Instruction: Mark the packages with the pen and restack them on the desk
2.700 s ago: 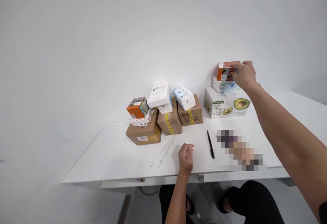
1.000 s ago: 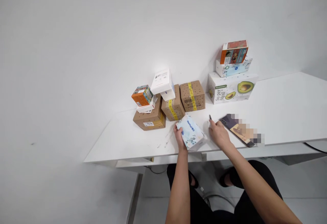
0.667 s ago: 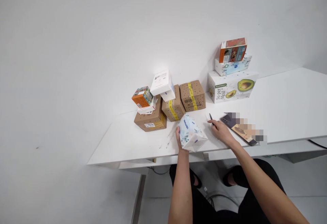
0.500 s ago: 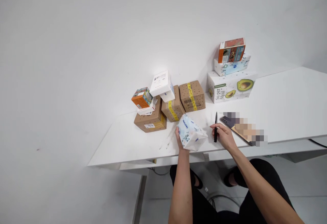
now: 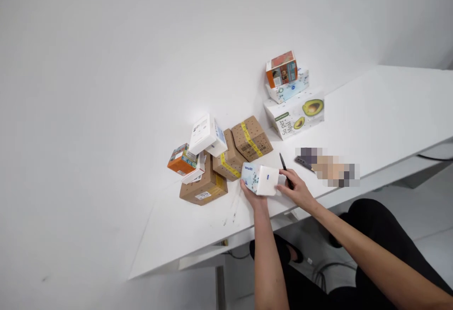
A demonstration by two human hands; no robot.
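My left hand grips a white and blue patterned tissue pack from its left and underside, above the front part of the table. The plain white end of the pack, with a small blue mark, faces right. My right hand is closed around a black pen, whose tip points up and away. Fingers of that hand reach the right end of the pack; whether they press on it I cannot tell. Just behind the pack stands a brown carton with yellow tape.
Another taped carton and a labelled carton stand nearby. An orange box and a white box lie stacked there. Against the wall, an avocado-printed box bears a tissue pack and an orange box. A phone, partly blurred, lies right.
The tissue pack has been turned so its white end faces right and up. My right hand has moved left to the pack, pen still held. The whole view has tilted.
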